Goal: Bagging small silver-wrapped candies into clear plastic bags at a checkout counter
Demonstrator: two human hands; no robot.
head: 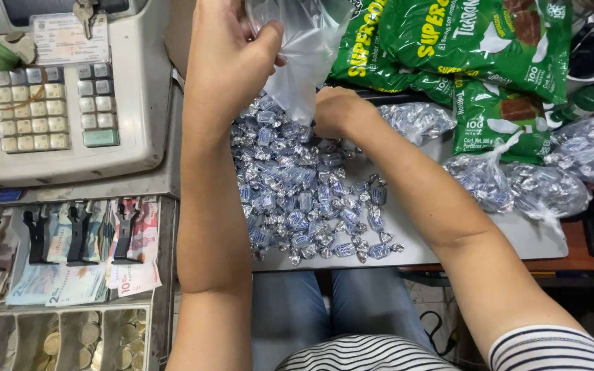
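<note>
The fingers [269, 41] of the left hand [225, 65] pinch the clear plastic bag [304, 48] at top centre while the right hand [338, 110], curled shut, digs into the wrapped candies [304, 192] mid-frame; loose ones near the counter [517, 237] edge could roll off.

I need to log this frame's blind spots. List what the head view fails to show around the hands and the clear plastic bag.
- Clear plastic bag: its mouth is cut off by the top edge.
- Left hand: fingertips hidden behind the bag's plastic.
- Right hand: fingers curled under into the pile of silver-blue wrapped candies, so what it grips cannot be told.
- Grey cash register: display cut off at top.
</note>
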